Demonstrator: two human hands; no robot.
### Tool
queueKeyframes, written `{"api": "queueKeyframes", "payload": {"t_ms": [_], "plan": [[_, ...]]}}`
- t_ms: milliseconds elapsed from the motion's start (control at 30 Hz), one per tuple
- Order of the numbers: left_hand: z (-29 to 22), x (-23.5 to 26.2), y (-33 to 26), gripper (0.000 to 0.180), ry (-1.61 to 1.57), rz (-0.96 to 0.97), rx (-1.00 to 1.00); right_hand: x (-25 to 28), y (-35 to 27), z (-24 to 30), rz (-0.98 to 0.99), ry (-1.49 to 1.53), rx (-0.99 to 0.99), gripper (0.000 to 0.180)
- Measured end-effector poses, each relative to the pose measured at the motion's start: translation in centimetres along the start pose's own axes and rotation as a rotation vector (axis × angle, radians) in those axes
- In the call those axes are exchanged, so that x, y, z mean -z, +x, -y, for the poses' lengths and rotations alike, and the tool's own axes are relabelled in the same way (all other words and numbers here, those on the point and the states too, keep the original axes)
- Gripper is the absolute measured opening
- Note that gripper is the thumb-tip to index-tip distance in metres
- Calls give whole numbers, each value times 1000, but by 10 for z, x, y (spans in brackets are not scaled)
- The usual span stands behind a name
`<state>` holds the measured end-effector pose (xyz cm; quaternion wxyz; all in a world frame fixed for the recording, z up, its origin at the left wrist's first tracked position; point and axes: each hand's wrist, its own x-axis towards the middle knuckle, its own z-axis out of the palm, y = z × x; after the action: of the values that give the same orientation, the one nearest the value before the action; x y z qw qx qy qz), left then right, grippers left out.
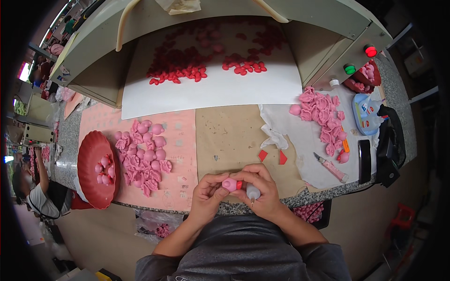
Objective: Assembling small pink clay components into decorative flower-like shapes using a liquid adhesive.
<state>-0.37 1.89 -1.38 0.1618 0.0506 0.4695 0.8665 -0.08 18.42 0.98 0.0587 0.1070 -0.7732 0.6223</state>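
Just over the table's front edge, my left hand [205, 194] pinches a small rounded pink piece [228, 184]. A bright red bit [239, 185] sits against its right side, and the fingers of my right hand [265, 187] close on that side. A small whitish squeeze bottle [253, 192] with a thin metal tip is also in my right hand, tip pointing down. Two red paper-like pieces, a left one [263, 155] and a right one [282, 158], lie on the brown sheet [225, 136] beyond my hands.
Pink petal-like and round parts [145, 157] cover the left mat, beside a red scalloped dish [89, 164]. More pink parts [321, 112] lie right, with a tube [332, 168] and a black phone [364, 161]. A metal housing [323, 70] spans the back over several red pieces [178, 70].
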Motion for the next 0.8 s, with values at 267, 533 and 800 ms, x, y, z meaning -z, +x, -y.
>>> {"api": "queueKeyframes", "payload": {"t_ms": [267, 533, 800], "plan": [[-5, -14, 6, 29, -274, -43, 173, -5, 7, 1, -96, -78, -19, 38], [-5, -11, 10, 29, -273, 33, 250, -2, 5, -1, -87, -58, -6, 37], [-1, -14, 3, 28, -240, -28, 177, -3, 3, 0, -92, -124, 80, 37]]}}
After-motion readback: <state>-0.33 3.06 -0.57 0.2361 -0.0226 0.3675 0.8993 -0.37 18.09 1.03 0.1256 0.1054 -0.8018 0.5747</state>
